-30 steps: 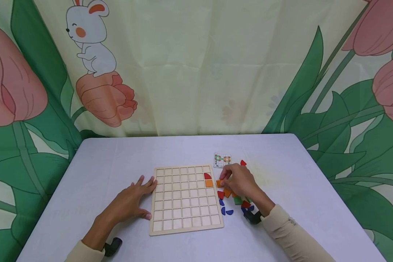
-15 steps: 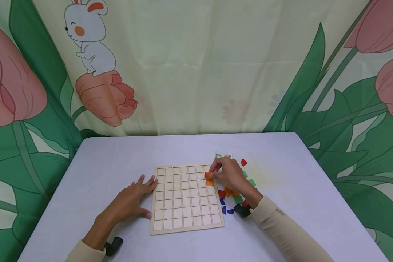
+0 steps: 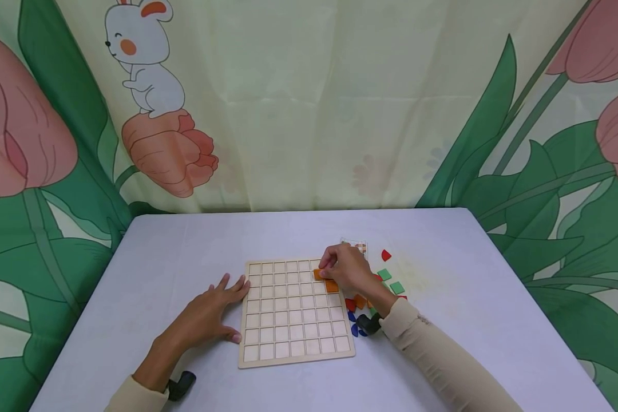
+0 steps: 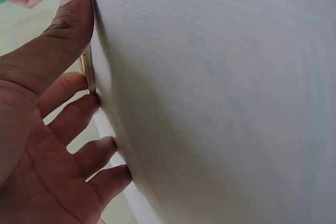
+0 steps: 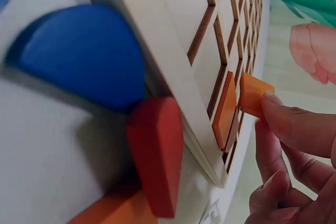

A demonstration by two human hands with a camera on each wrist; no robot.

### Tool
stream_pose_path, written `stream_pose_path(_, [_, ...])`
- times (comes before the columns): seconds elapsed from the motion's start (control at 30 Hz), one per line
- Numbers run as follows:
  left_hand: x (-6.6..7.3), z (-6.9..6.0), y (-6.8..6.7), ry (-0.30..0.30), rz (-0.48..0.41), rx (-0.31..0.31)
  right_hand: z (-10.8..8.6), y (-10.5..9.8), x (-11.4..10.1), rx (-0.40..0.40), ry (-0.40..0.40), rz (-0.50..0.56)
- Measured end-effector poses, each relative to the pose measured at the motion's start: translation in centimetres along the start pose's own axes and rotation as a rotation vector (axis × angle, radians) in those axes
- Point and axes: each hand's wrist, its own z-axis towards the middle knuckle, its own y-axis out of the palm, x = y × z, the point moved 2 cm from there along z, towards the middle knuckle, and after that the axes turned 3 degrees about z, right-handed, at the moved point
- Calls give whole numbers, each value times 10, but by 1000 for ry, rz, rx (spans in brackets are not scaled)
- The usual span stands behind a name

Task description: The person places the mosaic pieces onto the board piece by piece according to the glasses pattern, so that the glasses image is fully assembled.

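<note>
A wooden grid board (image 3: 288, 320) lies flat on the table. My left hand (image 3: 203, 315) rests at its left edge, fingers spread, the thumb and fingertips touching the side. Over the upper right cells, my right hand (image 3: 347, 268) pinches an orange square tile (image 5: 254, 94) between thumb and fingers. Another orange square tile (image 3: 332, 286) sits in a cell of the right column, just below and to the right of the held one. The red quarter-round piece in the cell above it is hidden by the right hand in the head view.
Right of the board lie loose pieces: a red piece (image 5: 156, 156), a blue half-round (image 5: 79, 56), green tiles (image 3: 396, 287) and a red piece (image 3: 385, 255) farther back. A printed pattern card (image 3: 361, 247) lies behind the right hand, partly covered. A patterned curtain (image 3: 309, 114) hangs behind the table.
My right hand has picked an orange square tile from the loose pieces and carried it left over the board's upper right cells. The left hand stays at the board's edge.
</note>
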Motion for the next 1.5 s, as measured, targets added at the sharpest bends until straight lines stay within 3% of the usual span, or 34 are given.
stream_pose_path(0.63, [2, 1, 0, -8, 4, 6, 1, 7, -2, -44, -63, -156])
stream_pose_path(0.93, [2, 1, 2, -16, 12, 2, -8, -1, 4, -55, -17, -124])
stream_pose_path(1.27, [1, 1, 1, -1, 16, 1, -23, -19, 17, -9, 26, -92])
stream_pose_path(1.5, [0, 1, 2, -9, 13, 1, -32, -28, 30, -30, 69, -94])
